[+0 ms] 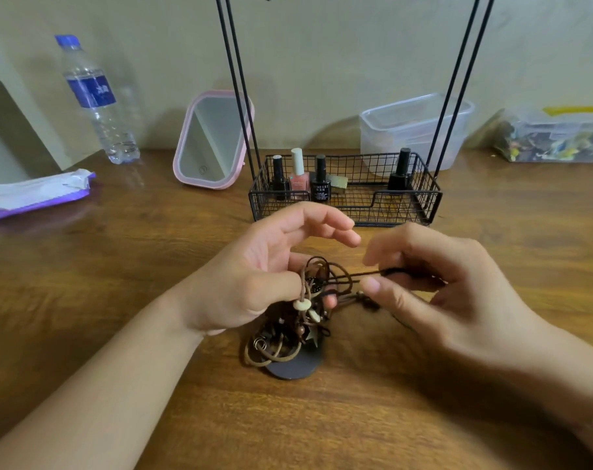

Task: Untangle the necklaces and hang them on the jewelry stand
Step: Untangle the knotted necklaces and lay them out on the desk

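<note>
While the necklaces (290,320) sit as one knotted heap of brown leather cord, wooden beads and small metal charms on the near middle of the wooden table (152,266), the untangling is plainly the step in hand. The left hand (254,276) pinches the clump, upper fingers loose; the right hand (434,283) nips a dark cord drawn taut. Next, I'd say, that strand needs easing free before anything reaches the black wire jewelry stand (346,195) farther back.
</note>
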The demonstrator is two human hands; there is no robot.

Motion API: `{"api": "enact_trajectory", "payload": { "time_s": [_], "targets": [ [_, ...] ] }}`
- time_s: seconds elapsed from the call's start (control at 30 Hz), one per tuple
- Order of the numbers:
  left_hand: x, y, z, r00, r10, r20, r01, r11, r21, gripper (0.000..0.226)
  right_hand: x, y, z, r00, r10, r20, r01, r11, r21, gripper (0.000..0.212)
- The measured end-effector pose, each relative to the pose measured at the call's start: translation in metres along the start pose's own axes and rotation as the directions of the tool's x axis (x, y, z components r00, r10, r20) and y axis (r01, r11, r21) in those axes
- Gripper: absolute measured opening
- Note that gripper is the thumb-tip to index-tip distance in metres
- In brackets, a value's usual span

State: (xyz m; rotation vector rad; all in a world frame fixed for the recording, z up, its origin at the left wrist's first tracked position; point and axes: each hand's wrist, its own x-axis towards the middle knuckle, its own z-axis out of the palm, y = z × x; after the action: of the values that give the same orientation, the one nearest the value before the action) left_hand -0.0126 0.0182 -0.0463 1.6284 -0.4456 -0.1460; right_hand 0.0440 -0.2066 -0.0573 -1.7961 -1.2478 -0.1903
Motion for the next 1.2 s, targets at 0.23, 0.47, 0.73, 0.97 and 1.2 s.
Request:
{"api": "enact_trajectory", "payload": {
  "time_s": [0.23, 0.47, 0.73, 0.97, 1.2],
  "targets": [
    [0.001, 0.0, 0.002, 1.0, -0.016, 0.025, 0.015, 1.0, 0.021, 0.066, 0.003, -0.004, 0.005, 0.995, -0.09, 0.032, 0.095, 0.914, -0.395, 0.018],
    [0.001, -0.002, 0.009, 0.999, -0.018, 0.034, 0.014, 0.992, 0.124, 0.06, 0.005, -0.01, 0.013, 0.998, -0.028, 0.059, 0.057, 0.814, -0.579, 0.012],
    [0.006, -0.006, 0.01, 0.999, 0.016, -0.028, -0.01, 0.979, 0.205, 0.026, -0.001, 0.026, 0.01, 0.916, 0.153, 0.37, -0.285, 0.898, 0.334, 0.028],
    [0.004, -0.003, 0.004, 0.995, 0.004, -0.104, 0.029, 0.948, 0.317, 0.033, 0.014, 0.051, -0.025, 0.923, 0.356, 0.147, -0.384, 0.82, 0.424, 0.056],
    [0.003, -0.002, 0.005, 0.997, -0.013, -0.073, 0.034, 0.956, 0.292, 0.031, 0.008, 0.011, -0.045, 0.964, 0.218, 0.153, -0.226, 0.371, 0.901, 0.025]
  ]
}}
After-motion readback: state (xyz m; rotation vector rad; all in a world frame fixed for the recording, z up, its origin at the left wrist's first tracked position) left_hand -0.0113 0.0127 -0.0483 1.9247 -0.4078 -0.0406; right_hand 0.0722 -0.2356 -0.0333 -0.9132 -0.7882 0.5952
